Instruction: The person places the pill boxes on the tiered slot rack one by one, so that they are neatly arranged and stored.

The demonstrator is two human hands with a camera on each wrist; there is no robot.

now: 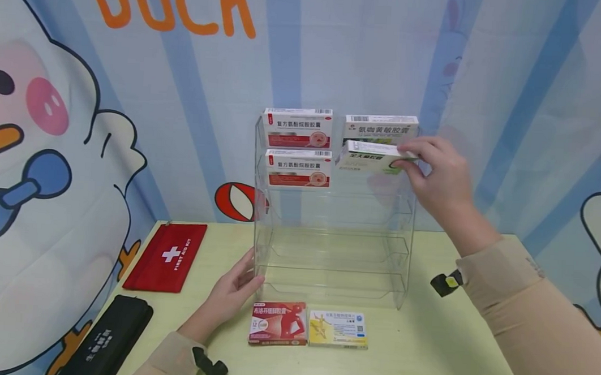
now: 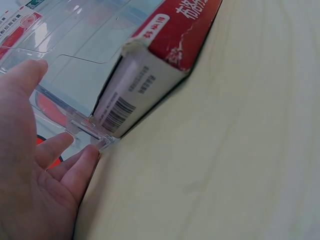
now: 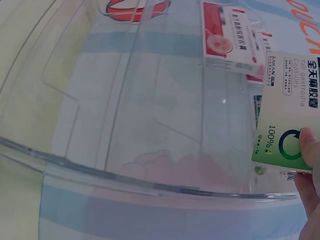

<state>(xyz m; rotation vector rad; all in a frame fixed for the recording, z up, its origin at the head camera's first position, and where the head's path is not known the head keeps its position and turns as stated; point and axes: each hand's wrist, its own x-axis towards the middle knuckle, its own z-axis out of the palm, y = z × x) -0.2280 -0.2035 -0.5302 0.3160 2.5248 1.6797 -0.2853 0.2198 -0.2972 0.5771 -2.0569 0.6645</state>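
Note:
A clear acrylic stepped rack [image 1: 336,279] stands on the table. My right hand [image 1: 438,175] pinches a white and green medicine box [image 1: 367,160] by its right end, thumb in front. That box is tilted at the rack's second tier on the right, overlapping the lower part of a white box [image 1: 380,126] on the top tier. Low at the rack's left side, my left hand [image 1: 231,294] holds the side panel, with the thumb [image 2: 31,75] on one side and the fingers [image 2: 82,172] on the other. Two red and white boxes, an upper one [image 1: 298,128] and a lower one [image 1: 298,169], occupy the left of these tiers.
In front of the rack lie a red medicine box [image 1: 278,323] and a yellow and white box [image 1: 339,329]. To the left are a red first aid pouch [image 1: 166,260] and a black case [image 1: 106,336]. A patterned curtain [image 1: 328,53] hangs behind.

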